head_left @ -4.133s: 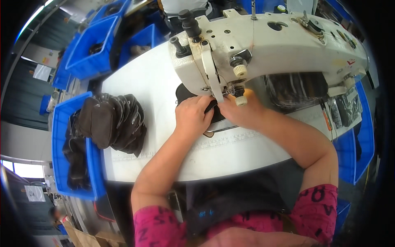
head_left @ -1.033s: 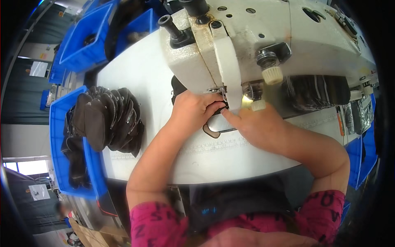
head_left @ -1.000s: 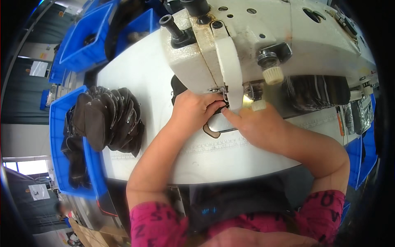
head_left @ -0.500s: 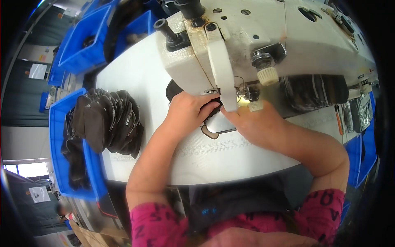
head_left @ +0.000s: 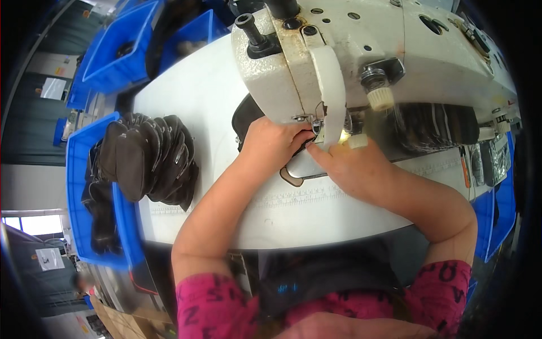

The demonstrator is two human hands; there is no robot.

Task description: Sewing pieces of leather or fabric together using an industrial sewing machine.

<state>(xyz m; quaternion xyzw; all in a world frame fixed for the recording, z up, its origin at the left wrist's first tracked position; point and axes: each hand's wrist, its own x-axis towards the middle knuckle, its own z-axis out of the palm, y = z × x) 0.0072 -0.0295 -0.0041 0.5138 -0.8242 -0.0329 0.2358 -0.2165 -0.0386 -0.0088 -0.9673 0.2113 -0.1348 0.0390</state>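
Note:
A dark fabric piece (head_left: pixel 244 117) lies under the head of a white sewing machine (head_left: pixel 268 79), partly hidden by the machine and my fingers. My left hand (head_left: pixel 270 142) is closed on its near edge, thumb and fingers pinched just left of the presser foot (head_left: pixel 318 125). On the other side, my right hand (head_left: pixel 361 171) has its fingertips pressed together at the same edge; some of its fingers are hidden behind the machine's parts. A small tan-faced, dark-edged tab (head_left: pixel 292 177) sticks out below the metal plate (head_left: pixel 309 164), between my hands.
Stacked dark zippered pouches (head_left: pixel 149 158) rest at the left, over a blue bin (head_left: pixel 129 226). More dark pieces (head_left: pixel 435 125) lie under the machine arm. A printed ruler scale (head_left: pixel 299 196) crosses the white table (head_left: pixel 271 231). An orange-handled tool (head_left: pixel 464 166) lies at right.
The view has shifted slightly, so the machine appears farther right. More of the dark fabric shows left of the machine head. Both hands stay at the fabric edge beside the presser foot.

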